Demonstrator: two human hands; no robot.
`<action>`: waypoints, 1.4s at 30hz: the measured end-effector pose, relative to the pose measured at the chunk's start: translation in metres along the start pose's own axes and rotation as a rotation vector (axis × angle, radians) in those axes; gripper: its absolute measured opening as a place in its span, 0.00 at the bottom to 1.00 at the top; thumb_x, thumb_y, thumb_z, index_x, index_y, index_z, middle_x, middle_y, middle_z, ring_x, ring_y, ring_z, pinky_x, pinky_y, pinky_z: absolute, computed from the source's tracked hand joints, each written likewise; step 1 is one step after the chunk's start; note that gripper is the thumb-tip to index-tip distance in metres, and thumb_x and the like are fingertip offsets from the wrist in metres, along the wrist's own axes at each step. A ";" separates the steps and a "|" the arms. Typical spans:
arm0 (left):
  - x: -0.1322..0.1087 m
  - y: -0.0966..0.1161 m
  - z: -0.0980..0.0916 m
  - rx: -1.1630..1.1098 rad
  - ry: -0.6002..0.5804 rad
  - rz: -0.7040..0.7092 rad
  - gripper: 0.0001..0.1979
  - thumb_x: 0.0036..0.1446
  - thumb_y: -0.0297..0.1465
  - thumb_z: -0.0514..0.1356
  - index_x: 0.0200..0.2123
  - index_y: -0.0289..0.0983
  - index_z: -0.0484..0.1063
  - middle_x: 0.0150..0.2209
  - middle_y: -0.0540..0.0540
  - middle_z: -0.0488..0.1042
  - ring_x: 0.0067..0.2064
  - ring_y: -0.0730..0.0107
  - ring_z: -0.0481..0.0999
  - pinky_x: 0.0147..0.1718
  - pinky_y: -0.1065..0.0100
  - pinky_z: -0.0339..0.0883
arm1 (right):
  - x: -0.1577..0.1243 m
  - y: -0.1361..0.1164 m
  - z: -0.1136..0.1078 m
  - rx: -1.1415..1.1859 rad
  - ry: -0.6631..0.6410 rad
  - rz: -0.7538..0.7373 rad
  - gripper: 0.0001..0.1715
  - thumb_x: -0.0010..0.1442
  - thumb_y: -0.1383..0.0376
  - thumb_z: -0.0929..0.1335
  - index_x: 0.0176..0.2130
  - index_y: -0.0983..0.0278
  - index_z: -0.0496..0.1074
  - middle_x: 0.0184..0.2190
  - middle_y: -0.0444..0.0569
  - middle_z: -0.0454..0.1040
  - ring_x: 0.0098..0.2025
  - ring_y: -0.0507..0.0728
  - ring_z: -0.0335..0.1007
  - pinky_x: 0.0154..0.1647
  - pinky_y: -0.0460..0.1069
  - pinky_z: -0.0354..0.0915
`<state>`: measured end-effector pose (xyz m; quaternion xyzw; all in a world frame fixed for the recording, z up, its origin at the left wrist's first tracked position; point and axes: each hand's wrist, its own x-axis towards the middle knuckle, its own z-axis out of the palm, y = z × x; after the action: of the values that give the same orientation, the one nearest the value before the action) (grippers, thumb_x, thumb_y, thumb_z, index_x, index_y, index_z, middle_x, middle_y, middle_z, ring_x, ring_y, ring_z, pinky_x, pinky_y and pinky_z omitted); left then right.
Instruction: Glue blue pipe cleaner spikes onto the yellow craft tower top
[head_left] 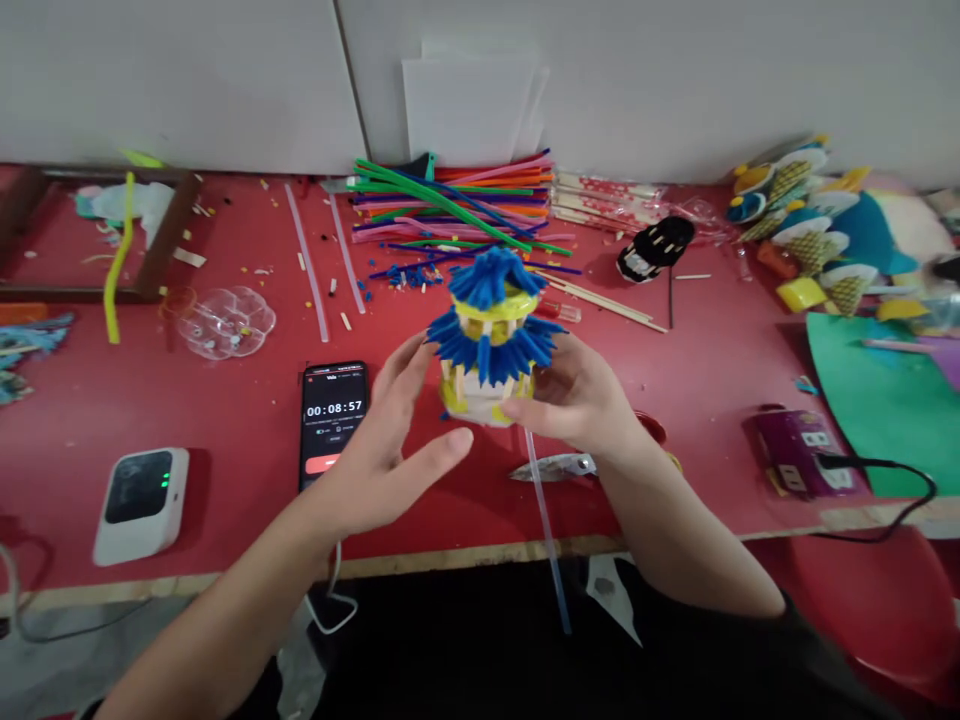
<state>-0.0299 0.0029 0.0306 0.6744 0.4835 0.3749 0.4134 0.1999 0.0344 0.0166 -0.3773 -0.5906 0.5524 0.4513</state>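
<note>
A small two-tier pavilion model (489,340) with yellow rings, wooden stick posts and blue fuzzy pipe-cleaner roofs stands above the red table (675,400). My right hand (577,400) grips its base from the right, thumb along the front. My left hand (382,440) is at its left side, fingers stretched out and apart, fingertips close to the lower roof, holding nothing.
A phone (334,420) showing a timer lies left of the model, a white device (142,500) further left. Coloured pipe cleaners (457,205) are piled behind. Scissors (555,466) and a clear straw (546,530) lie near the front edge; a power strip (795,455) sits right.
</note>
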 end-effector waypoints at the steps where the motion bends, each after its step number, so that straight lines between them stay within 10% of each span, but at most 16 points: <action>1: -0.002 0.001 -0.010 0.217 0.006 0.015 0.36 0.62 0.46 0.62 0.69 0.41 0.63 0.72 0.37 0.64 0.75 0.41 0.60 0.72 0.38 0.56 | 0.002 0.000 -0.001 -0.046 0.046 -0.016 0.36 0.49 0.57 0.80 0.54 0.55 0.68 0.50 0.49 0.81 0.51 0.62 0.82 0.52 0.59 0.80; 5: -0.012 -0.009 -0.040 0.838 0.265 -0.212 0.36 0.63 0.38 0.57 0.69 0.25 0.60 0.68 0.24 0.67 0.72 0.33 0.63 0.72 0.34 0.51 | 0.011 -0.004 0.000 -0.330 0.173 -0.064 0.38 0.47 0.58 0.78 0.55 0.57 0.67 0.54 0.54 0.77 0.55 0.65 0.79 0.56 0.63 0.77; 8: -0.014 -0.019 -0.040 0.988 0.172 -0.415 0.43 0.60 0.40 0.59 0.69 0.15 0.56 0.66 0.16 0.67 0.69 0.27 0.66 0.68 0.35 0.57 | 0.023 -0.006 0.012 -0.486 0.173 -0.017 0.39 0.45 0.56 0.77 0.55 0.61 0.68 0.53 0.58 0.79 0.56 0.68 0.78 0.60 0.66 0.73; 29: 0.008 -0.026 -0.017 1.101 0.210 -0.499 0.36 0.61 0.41 0.56 0.66 0.23 0.61 0.54 0.20 0.69 0.56 0.29 0.70 0.46 0.44 0.73 | 0.063 0.039 0.053 -0.731 0.236 0.178 0.31 0.48 0.61 0.77 0.49 0.62 0.68 0.50 0.59 0.79 0.55 0.69 0.77 0.59 0.64 0.73; 42: 0.003 -0.027 -0.023 1.110 0.213 -0.481 0.36 0.59 0.42 0.57 0.63 0.21 0.61 0.53 0.21 0.69 0.56 0.27 0.70 0.48 0.44 0.71 | -0.040 0.012 -0.027 -1.003 0.154 0.116 0.40 0.56 0.73 0.67 0.67 0.61 0.66 0.62 0.64 0.72 0.68 0.75 0.66 0.70 0.75 0.62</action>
<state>-0.0591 0.0151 0.0145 0.6199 0.7838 0.0287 0.0227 0.2375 0.0063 -0.0006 -0.6192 -0.7263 0.1957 0.2255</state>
